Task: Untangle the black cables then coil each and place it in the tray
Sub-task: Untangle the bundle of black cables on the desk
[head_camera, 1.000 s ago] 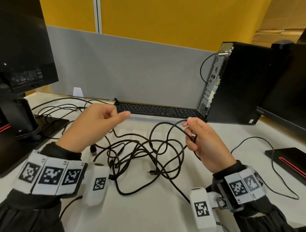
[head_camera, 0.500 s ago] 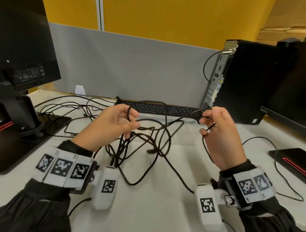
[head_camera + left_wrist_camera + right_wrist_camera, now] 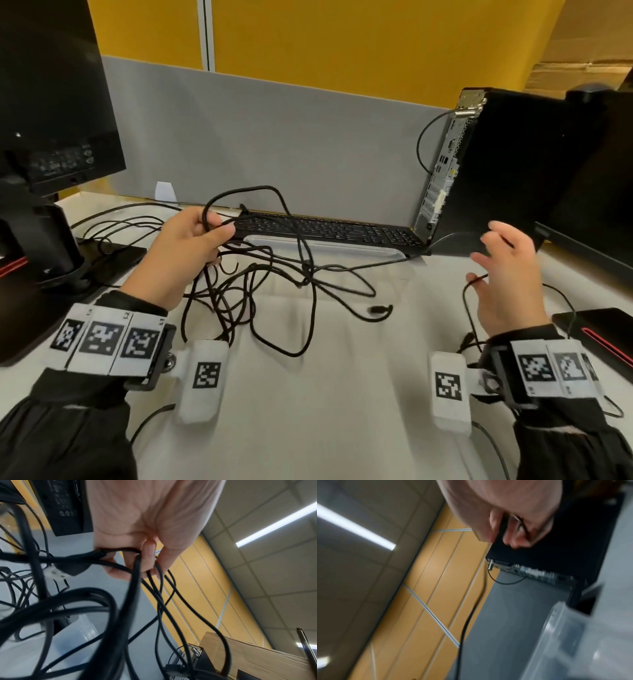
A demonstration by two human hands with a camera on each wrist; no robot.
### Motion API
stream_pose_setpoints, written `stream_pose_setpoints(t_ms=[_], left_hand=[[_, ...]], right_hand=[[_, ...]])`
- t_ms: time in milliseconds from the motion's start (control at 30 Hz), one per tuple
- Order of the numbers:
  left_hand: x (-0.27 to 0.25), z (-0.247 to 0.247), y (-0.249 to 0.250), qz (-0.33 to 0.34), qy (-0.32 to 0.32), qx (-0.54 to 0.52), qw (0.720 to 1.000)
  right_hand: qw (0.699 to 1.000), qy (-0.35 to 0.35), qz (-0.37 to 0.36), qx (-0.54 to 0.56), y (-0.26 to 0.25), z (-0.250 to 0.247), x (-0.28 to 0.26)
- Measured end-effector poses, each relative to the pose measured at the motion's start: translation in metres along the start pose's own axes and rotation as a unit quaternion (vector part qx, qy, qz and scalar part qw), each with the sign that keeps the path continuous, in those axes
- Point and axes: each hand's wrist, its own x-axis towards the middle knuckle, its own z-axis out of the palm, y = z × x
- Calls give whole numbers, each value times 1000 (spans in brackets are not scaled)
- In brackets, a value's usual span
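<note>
Nearest, the left hand (image 3: 186,251) has its grip curled round a bunch of cables (image 3: 274,284), lifted off the white worktop (image 3: 325,394). The rest of the tangle hangs and lies in loops between the hands. The right hand (image 3: 503,277) looks half open, fingers spread; a thin cable runs by its fingers, but I cannot tell if it is pinched.

To do this well, I think it is best to find one loose end, like the plug (image 3: 378,310) lying on the worktop, and feed it back through the loops slowly. Pulling hard would make knots.

Farther back sits the clear tray (image 3: 376,251), with no cables in it yet, then the keyboard (image 3: 325,229).

No writing can be read.
</note>
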Motion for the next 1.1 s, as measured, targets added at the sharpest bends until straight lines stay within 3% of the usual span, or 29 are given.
stream_pose_setpoints(t_ms=[67, 133, 233, 333, 367, 433, 500, 600, 700, 767, 833, 933, 1100], left_hand=[[1, -2, -1, 5, 0, -8, 1000], [1, -2, -3, 10, -3, -12, 1000], [1, -2, -3, 18, -8, -20, 1000], [0, -2, -3, 24, -20, -25, 999], [0, -2, -3, 26, -27, -29, 999], [-1, -1, -3, 26, -34, -31, 999], [0, -1, -3, 19, -29, -30, 999], [1, -3, -2, 5, -24, -28, 999], [2, -6, -4, -4, -4, -4, 1000], [4, -6, -5, -18, 4, -11, 1000], [7, -8, -6, -40, 21, -26, 999], [9, -11, -8, -67, 50, -45, 995], [12, -9, -9, -87, 68, -66, 992]], right_hand=[[992, -38, -18, -123, 0, 4, 2], [959, -86, -92, -254, -1, 9, -3], [860, -197, -200, -427, 4, 16, -16], [768, -372, -189, -486, 2, 25, -38], [760, -406, -182, -474, 0, 27, -42], [780, -437, -166, -415, -7, 29, -46], [835, -401, -170, -336, -12, 30, -45], [945, -235, -174, -148, -15, 28, -37], [986, -102, -120, 54, -18, 27, -30], [974, -23, -60, 217, -19, 22, -25], [951, 53, -24, 305, -18, 13, -19], [928, 144, -6, 342, -13, -2, -7], [916, 228, -19, 329, -16, -13, 1]])
